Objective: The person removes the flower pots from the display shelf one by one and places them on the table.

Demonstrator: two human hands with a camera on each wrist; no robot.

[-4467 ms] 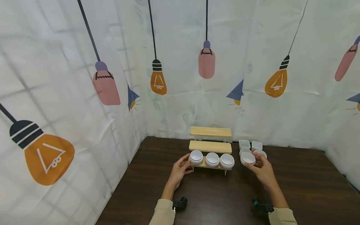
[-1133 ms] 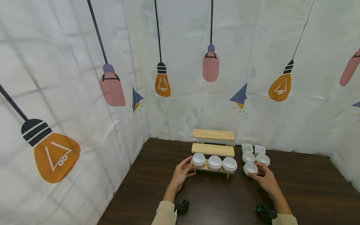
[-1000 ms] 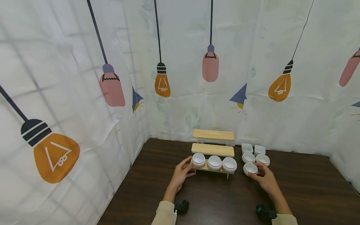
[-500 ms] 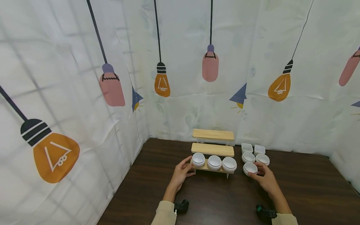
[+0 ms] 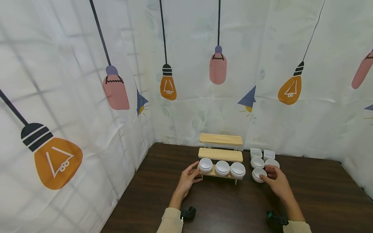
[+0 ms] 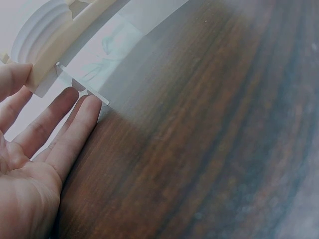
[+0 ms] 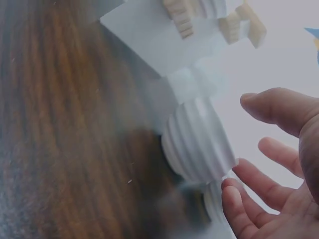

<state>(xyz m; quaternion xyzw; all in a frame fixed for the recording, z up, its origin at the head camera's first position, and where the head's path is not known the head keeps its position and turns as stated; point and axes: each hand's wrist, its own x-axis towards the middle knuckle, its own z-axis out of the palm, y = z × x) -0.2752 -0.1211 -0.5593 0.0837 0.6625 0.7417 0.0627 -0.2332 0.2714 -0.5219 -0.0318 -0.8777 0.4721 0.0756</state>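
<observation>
A three-tier display stand with pale wooden shelves stands on the dark table. Three ribbed white round bowls sit in a row on its lowest shelf. My left hand pinches the left end of that shelf; in the left wrist view its thumb lies at the wood's edge, the other fingers beside the clear leg. To the stand's right, another ribbed white bowl rests upright on the table. My right hand is around its right side, thumb lifted off in the right wrist view and fingertips right at its wall.
Behind that bowl are two more round white bowls and two square white dishes. The stand's middle and top shelves are bare wood. A white curtain with printed lamps hangs behind the table.
The right hand has brought the round bowl from over the others to the table in front of them. Its thumb has since come away from the bowl. The left hand keeps its hold.
</observation>
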